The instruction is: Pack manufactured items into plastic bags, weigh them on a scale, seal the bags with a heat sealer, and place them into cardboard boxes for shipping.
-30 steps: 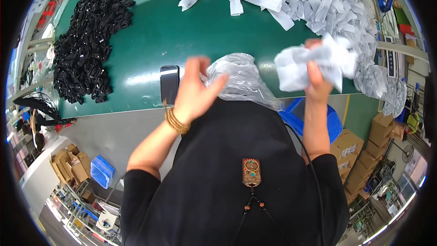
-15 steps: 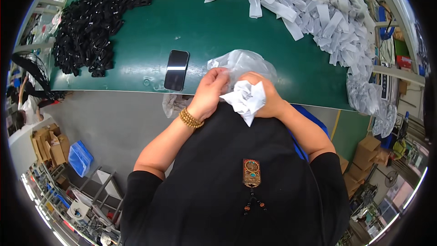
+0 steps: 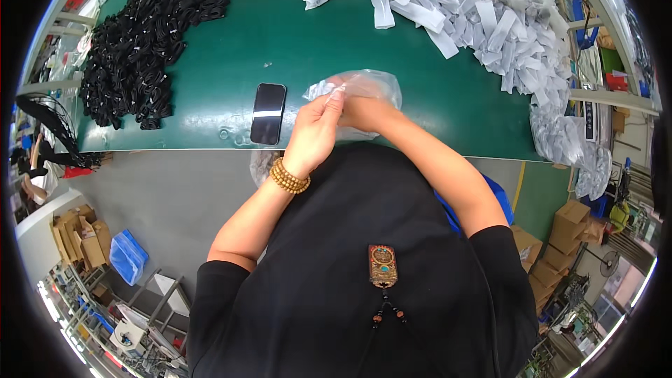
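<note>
A clear plastic bag (image 3: 381,84) is at the near edge of the green table. My left hand (image 3: 318,129), with a beaded bracelet on its wrist, is closed and pinches the bag's edge between thumb and fingers. My right hand (image 3: 367,113) reaches into the bag beside it. Its fingers are blurred by the plastic and partly behind my left hand, so their grip is unclear. Something white and crumpled (image 3: 320,89) shows through the plastic by my left fingertips. A black smartphone (image 3: 268,113) lies to the left of my left hand.
A heap of black cord-like bundles (image 3: 129,63) covers the table's left side. Many white translucent strips or sleeves (image 3: 483,21) are piled at the far right. Another bit of clear plastic (image 3: 263,162) hangs below the table's front edge. Cardboard boxes (image 3: 560,245) stand at right.
My right hand, which held crumpled white paper in front of the bag, has moved forward and left into the bag. The paper is no longer in the open. My left hand still pinches the bag.
</note>
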A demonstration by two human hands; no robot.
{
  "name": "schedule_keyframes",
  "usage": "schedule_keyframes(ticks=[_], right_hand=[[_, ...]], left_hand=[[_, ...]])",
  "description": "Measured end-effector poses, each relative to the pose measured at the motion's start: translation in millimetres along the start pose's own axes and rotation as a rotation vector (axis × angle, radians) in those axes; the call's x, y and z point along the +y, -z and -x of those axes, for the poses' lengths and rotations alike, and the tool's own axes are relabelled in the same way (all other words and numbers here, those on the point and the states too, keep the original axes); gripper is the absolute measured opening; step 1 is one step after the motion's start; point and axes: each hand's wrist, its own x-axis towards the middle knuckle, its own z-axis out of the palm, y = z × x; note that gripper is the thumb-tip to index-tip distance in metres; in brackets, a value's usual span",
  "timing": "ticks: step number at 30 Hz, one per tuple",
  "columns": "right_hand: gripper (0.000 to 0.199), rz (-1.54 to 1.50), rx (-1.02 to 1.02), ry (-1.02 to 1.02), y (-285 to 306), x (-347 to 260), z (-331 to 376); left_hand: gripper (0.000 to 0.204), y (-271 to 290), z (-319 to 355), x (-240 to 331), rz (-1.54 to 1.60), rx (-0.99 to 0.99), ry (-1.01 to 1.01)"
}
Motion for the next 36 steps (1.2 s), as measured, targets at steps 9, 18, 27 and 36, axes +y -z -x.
schedule_keyframes(ticks=[9,18,27,36], right_hand=[[0.057,0.077,-0.097,0.145,30.9,-9.5,-15.2],[0.038,0.329,-0.293,-0.107,59.1,-12.9,31.9],[0.028,-0.155,-0.217,-0.038,25.0,-26.3,-15.1],[0.025,-0.978,-0.276,-0.061,178.3,24.7,29.7]], left_hand=[[0.038,17.4,-6.2,21.4,0.286,0.093,0.153],[0.037,11.1,-22.5,48.0,-0.068,0.036,-0.017],[0.036,12.2,-12.3,59.7,-0.202,-0.003,0.067],[0.075,101.2,-77.5,87.0,-0.382,-0.492,-0.07]])
